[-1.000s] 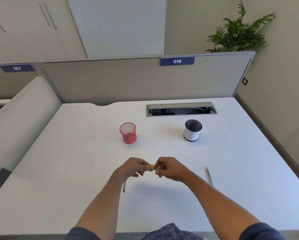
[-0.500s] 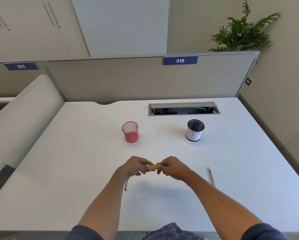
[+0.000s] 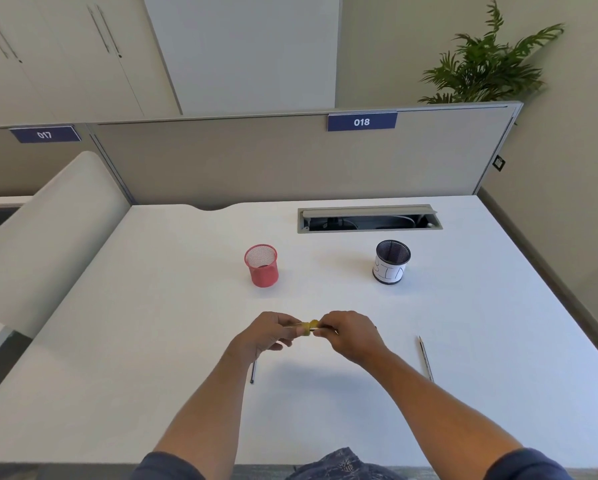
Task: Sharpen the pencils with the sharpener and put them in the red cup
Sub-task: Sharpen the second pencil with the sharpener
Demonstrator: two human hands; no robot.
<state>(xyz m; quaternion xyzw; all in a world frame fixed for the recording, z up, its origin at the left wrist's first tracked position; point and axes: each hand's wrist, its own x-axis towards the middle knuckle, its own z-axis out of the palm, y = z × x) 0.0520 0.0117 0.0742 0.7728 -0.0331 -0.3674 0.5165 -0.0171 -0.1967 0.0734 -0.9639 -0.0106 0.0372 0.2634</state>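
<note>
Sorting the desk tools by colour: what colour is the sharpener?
Yellow; the sharpener shows in the head view.

I can't make out the pencil between my curled fingers, the yellow sharpener is half covered, and my left wrist hides most of another pencil.

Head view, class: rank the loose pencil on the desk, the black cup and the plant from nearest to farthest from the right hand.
From the right hand:
1. Loose pencil, lying on the desk to its right.
2. Black cup, standing farther back on the desk.
3. Plant, behind the partition, far right corner.
</note>
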